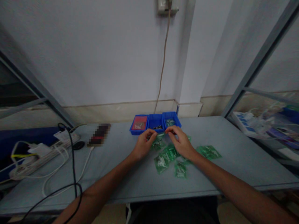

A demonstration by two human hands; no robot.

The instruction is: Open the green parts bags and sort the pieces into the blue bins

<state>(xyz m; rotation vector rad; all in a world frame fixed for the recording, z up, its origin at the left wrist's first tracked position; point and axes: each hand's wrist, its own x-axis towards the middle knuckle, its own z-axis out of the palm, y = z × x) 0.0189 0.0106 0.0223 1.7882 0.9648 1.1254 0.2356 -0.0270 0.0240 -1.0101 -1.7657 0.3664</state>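
A green bag (pixel 158 143) is pinched in the fingertips of the left hand (pixel 144 143) and right hand (pixel 181 141), just before the bins (pixel 139 132); were either grip loosened, it could be dropped among the other bags (pixel 161 162).

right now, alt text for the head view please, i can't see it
A person's left hand and right hand hold a green packet over a grey table; more green packets lie nearby, with three blue bins beyond.

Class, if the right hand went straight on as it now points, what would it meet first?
Probably the middle blue bin, ahead and leftward of the right hand. The hand's height is hard to judge, so it might pass over.
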